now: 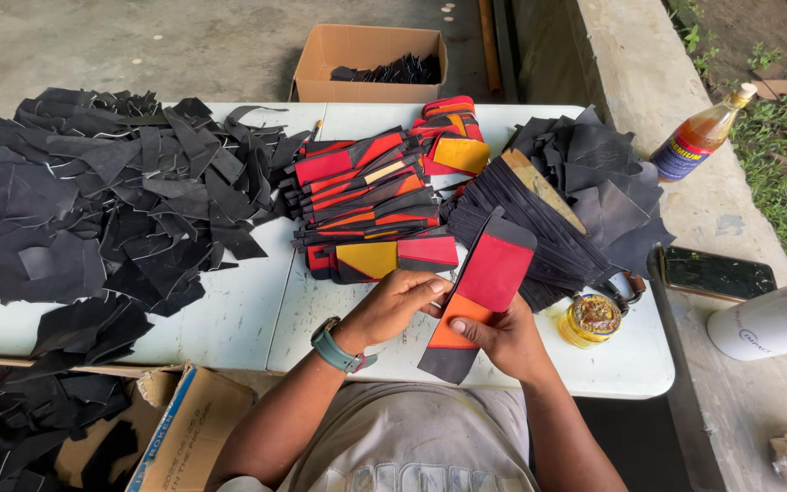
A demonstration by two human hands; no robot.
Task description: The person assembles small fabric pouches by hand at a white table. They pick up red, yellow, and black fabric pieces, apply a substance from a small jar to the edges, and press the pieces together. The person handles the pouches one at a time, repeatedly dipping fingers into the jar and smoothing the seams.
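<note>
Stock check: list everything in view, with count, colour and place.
table: one, white, centre
scraps: a heap, black, table's left
panels: a stack, red, orange, black, table's middle
strips: a fan, black, table's right
jar: one, yellow, right edge
bottle: one, amber, ledge
phone: one, black, ledge
boxes: two, cardboard, behind and front-left
left hand: on piece, red-orange-black
right hand: holds piece
</note>
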